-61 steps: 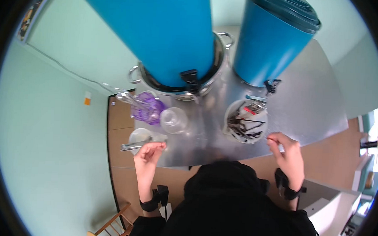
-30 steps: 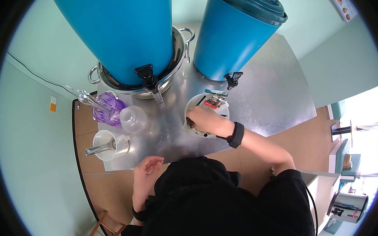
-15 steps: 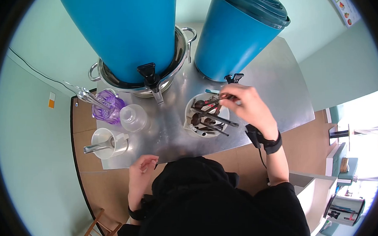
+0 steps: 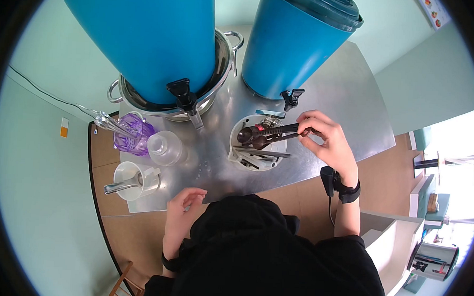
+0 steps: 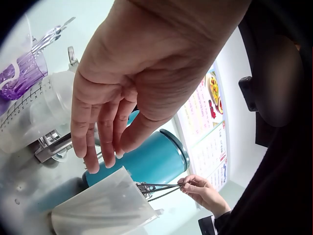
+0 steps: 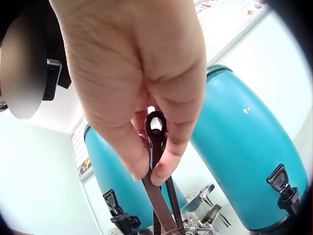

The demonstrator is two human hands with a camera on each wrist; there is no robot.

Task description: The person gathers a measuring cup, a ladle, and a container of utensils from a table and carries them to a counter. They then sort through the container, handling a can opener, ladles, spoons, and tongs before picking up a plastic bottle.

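My right hand (image 4: 330, 141) is raised at the right side of a whitish plastic pitcher (image 5: 102, 205), pinching the handle ends of dark long-handled spoons (image 4: 280, 130) between thumb and fingers. Their round bowls lie over the pitcher's mouth. In the right wrist view, one dark handle (image 6: 156, 122) ends in a loop between the fingers. Other dark utensils and metal tools (image 4: 271, 121) with a red part stand inside the pitcher. Near the table's front edge, my left hand (image 4: 183, 208) hovers with loosely bent fingers, holding nothing.
Two blue drink dispensers (image 4: 299, 50) with black taps stand behind, the left one over a steel pot (image 4: 222, 89). To the left are a purple jug (image 4: 134, 143) with whisks, a clear plastic container (image 4: 165, 149) and a measuring cup (image 4: 150, 182) with a steel-handled utensil.
The right hand reached into the pitcher, then drew dark spoons up and to the right. The left hand moved away from the measuring cup to the table's front edge.
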